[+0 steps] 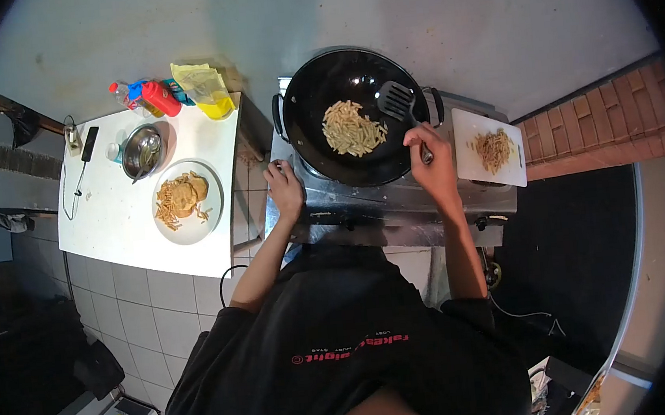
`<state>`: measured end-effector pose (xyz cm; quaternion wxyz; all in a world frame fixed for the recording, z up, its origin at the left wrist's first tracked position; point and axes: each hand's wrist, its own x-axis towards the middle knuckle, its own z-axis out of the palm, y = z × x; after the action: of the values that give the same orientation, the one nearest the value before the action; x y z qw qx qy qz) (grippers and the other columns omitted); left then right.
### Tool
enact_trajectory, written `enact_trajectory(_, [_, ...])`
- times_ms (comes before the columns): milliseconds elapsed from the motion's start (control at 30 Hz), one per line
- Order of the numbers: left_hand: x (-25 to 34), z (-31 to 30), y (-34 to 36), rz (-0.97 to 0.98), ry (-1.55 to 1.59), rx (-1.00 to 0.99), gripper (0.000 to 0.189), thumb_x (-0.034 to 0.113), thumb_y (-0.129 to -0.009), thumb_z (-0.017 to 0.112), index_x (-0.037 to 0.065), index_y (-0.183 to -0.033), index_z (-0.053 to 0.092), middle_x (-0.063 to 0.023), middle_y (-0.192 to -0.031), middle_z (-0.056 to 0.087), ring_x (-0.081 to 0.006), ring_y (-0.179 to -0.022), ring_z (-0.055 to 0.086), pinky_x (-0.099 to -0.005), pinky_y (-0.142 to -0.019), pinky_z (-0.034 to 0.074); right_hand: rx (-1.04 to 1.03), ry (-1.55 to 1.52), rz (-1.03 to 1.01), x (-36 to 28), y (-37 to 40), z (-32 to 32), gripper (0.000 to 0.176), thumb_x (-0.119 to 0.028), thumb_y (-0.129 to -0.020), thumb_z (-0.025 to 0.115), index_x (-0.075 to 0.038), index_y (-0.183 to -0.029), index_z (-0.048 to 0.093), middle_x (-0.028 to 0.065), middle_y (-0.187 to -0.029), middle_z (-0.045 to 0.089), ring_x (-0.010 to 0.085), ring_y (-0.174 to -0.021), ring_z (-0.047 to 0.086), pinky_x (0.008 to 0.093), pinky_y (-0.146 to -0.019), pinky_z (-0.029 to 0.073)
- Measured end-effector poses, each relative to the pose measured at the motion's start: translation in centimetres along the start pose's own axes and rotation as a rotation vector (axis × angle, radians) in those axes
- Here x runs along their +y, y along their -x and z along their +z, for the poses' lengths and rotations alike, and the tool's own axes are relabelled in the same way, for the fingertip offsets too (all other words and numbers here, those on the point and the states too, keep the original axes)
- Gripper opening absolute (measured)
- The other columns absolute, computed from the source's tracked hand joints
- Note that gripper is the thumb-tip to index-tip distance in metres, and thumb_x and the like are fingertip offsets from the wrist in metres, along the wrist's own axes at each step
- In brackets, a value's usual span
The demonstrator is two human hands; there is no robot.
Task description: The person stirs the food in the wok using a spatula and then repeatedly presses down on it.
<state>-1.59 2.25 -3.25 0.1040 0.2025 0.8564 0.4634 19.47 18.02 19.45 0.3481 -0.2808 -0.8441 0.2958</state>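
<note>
My right hand [431, 159] grips the handle of a black slotted spatula [397, 101]. The spatula's head is over the right part of a large black wok [309, 79], to the right of the food. Pale, short stick-like food pieces [352, 128] lie heaped in the wok's middle. My left hand [285, 186] rests on the left edge of the metal stove [340, 207], fingers extended, holding nothing. It sits just below the wok's left handle [278, 117].
Right of the wok, a white cutting board [464, 129] bears browned pieces. On the white table [104, 219] at left are a plate [214, 210] of food, a metal bowl [133, 138], a red bottle [162, 99], a yellow packet [203, 88] and a black corded device [90, 143]. A brick ledge [593, 117] stands at right.
</note>
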Motion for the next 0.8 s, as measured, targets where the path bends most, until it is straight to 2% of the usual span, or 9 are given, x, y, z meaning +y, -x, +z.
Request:
enact_trajectory(233, [0.2, 0.0, 0.0, -0.013, 0.002, 0.007, 0.035, 0.038, -0.106, 0.040, 0.008, -0.118, 0.052, -0.0164, -0.116, 0.053, -0.0398, -0.107, 0.056, -0.0553, -0.089, 0.043, 0.026, 0.049, 0.051, 0.9, 0.5, 1.6, 0.009, 0.008, -0.085, 0.054, 0.001, -0.085, 0.058, 0.0112, -0.078, 0.057, 0.0197, -0.066, 0.058, 0.0291, -0.059, 0.042])
enact_trajectory(333, [0.4, -0.1, 0.1, -0.015, 0.013, 0.008, 0.035, 0.038, -0.106, 0.040, 0.008, -0.118, 0.052, -0.0169, -0.116, 0.053, -0.0404, -0.108, 0.056, -0.0561, -0.090, 0.042, 0.041, -0.087, 0.085, 1.0, 0.0, 2.0, 0.009, 0.006, -0.087, 0.054, 0.000, -0.085, 0.060, 0.0115, -0.076, 0.059, 0.0203, -0.067, 0.061, 0.0287, -0.061, 0.044])
enact_trajectory(467, [0.1, 0.1, -0.1, -0.001, -0.027, 0.007, 0.036, 0.038, -0.106, 0.039, 0.008, -0.119, 0.052, -0.0176, -0.117, 0.053, -0.0409, -0.109, 0.056, -0.0560, -0.090, 0.042, 0.013, -0.105, 0.172, -1.1, -4.5, -1.2, 0.008, -0.001, -0.088, 0.056, 0.001, -0.086, 0.063, 0.0118, -0.072, 0.063, 0.0162, -0.067, 0.061, 0.0289, -0.066, 0.047])
enact_trajectory(500, [0.3, -0.1, -0.1, -0.004, -0.033, -0.005, 0.036, 0.038, -0.106, 0.039, 0.008, -0.118, 0.052, -0.0177, -0.117, 0.052, -0.0411, -0.109, 0.056, -0.0556, -0.091, 0.042, -0.024, -0.009, 0.139, -0.2, -6.3, -2.1, 0.008, -0.004, -0.088, 0.058, 0.000, -0.085, 0.065, 0.0095, -0.069, 0.063, 0.0150, -0.066, 0.061, 0.0296, -0.066, 0.047])
enact_trajectory(533, [0.4, -0.1, -0.1, -0.007, -0.038, -0.017, 0.036, 0.038, -0.106, 0.039, 0.008, -0.118, 0.052, -0.0179, -0.117, 0.052, -0.0412, -0.109, 0.056, -0.0552, -0.091, 0.042, -0.093, 0.039, 0.175, -0.6, -8.1, -3.0, 0.014, -0.009, -0.089, 0.056, -0.001, -0.084, 0.066, 0.0074, -0.065, 0.063, 0.0150, -0.058, 0.059, 0.0295, -0.059, 0.047])
enact_trajectory(600, [0.2, 0.0, 0.0, -0.009, -0.046, -0.021, 0.036, 0.038, -0.106, 0.038, 0.008, -0.118, 0.052, -0.0179, -0.117, 0.053, -0.0414, -0.109, 0.056, -0.0553, -0.091, 0.042, -0.308, 0.017, 0.402, -2.5, -11.5, -4.6, 0.019, -0.013, -0.088, 0.053, 0.000, -0.082, 0.066, 0.0065, -0.063, 0.062, 0.0148, -0.048, 0.055, 0.0311, -0.048, 0.046])
enact_trajectory(633, [0.2, 0.1, -0.1, -0.018, -0.052, -0.017, 0.036, 0.039, -0.106, 0.038, 0.007, -0.118, 0.052, -0.0179, -0.117, 0.053, -0.0417, -0.108, 0.056, -0.0554, -0.091, 0.042, -0.301, 0.017, 0.405, -2.4, -12.7, -4.8, 0.019, -0.013, -0.088, 0.053, 0.000, -0.082, 0.066, 0.0065, -0.063, 0.062, 0.0148, -0.048, 0.055, 0.0311, -0.048, 0.046])
enact_trajectory(733, [0.6, 0.0, 0.0, 0.005, -0.015, 0.035, 0.036, 0.039, -0.106, 0.038, 0.008, -0.117, 0.052, -0.0177, -0.117, 0.052, -0.0419, -0.108, 0.056, -0.0563, -0.090, 0.042, -0.479, 0.033, 0.411, -1.7, -15.3, -4.6, 0.022, -0.016, -0.086, 0.052, 0.000, -0.081, 0.066, 0.0061, -0.063, 0.063, 0.0147, -0.043, 0.053, 0.0322, -0.037, 0.043])
enact_trajectory(800, [0.7, 0.0, 0.1, 0.006, -0.017, 0.038, 0.036, 0.039, -0.106, 0.037, 0.008, -0.117, 0.052, -0.0177, -0.117, 0.052, -0.0417, -0.108, 0.056, -0.0565, -0.090, 0.042, -0.562, 0.073, 0.519, -1.5, -16.4, -4.2, 0.020, -0.016, -0.083, 0.054, 0.000, -0.083, 0.066, 0.0061, -0.064, 0.062, 0.0154, -0.044, 0.055, 0.0325, -0.036, 0.043])
